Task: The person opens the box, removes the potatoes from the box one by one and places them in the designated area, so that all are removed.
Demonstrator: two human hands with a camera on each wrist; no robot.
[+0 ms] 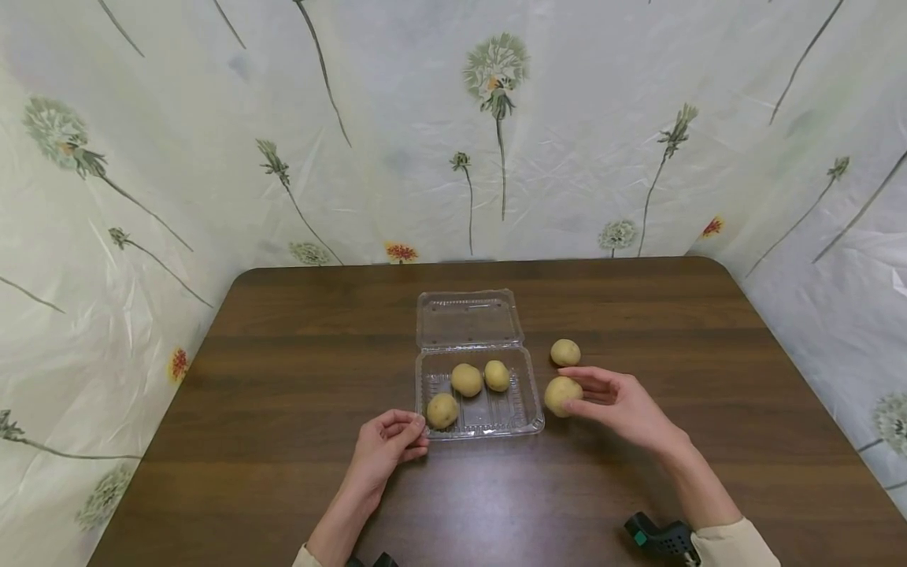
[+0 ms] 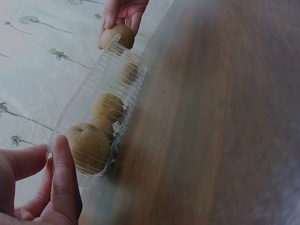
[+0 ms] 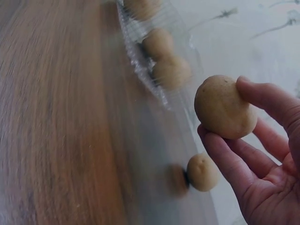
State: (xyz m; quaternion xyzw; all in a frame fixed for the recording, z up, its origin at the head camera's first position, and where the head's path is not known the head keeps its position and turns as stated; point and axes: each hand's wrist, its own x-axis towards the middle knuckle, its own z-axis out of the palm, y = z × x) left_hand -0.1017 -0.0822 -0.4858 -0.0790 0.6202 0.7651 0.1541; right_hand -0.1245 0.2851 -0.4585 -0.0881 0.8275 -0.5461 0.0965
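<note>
Right of centre, the right hand [image 1: 619, 407] holds a potato [image 1: 561, 396]. The left hand [image 1: 390, 443] seems to pinch the box [image 1: 489, 431]; squeeze lightly.

The head camera is looking forward and down across the bench [image 1: 312, 354]; the wrist cameras are facing left hand [image 1: 386, 447] and right hand [image 1: 625, 405] close up (each view tilted), and are sharing the plastic container [image 1: 492, 413].

The dark brown, wood-grained counter [image 1: 305, 346] with rounded far corners is surrounded by glossy whitish sheeting [image 1: 411, 102], printed with green dandelions [image 1: 496, 69].
</note>
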